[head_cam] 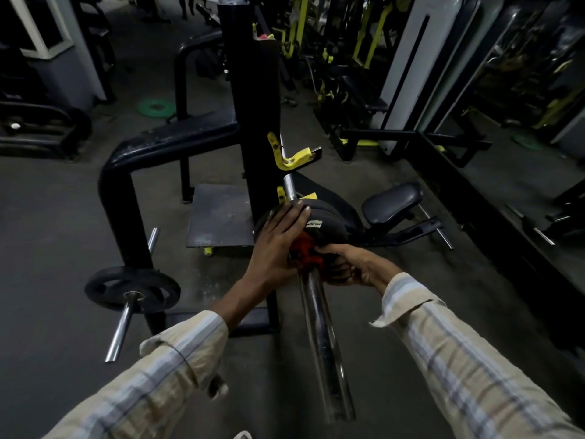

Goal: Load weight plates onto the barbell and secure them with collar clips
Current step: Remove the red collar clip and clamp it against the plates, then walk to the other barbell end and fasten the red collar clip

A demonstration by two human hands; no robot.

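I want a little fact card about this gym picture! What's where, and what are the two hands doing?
place: dim gym with a grey floor
bar: shiny steel barbell sleeve pointing toward the camera
plates on bar: black round weight plates stacked against each other
clip: red plastic collar clip around the sleeve, right next to the plates
left hand: palm flat on the outermost plate
right hand: grip closed on the clip
bar support: yellow metal rack hook
spare plate: black round plate on a side storage peg, lower left
task stage: plates on; whether the clip is locked cannot be told
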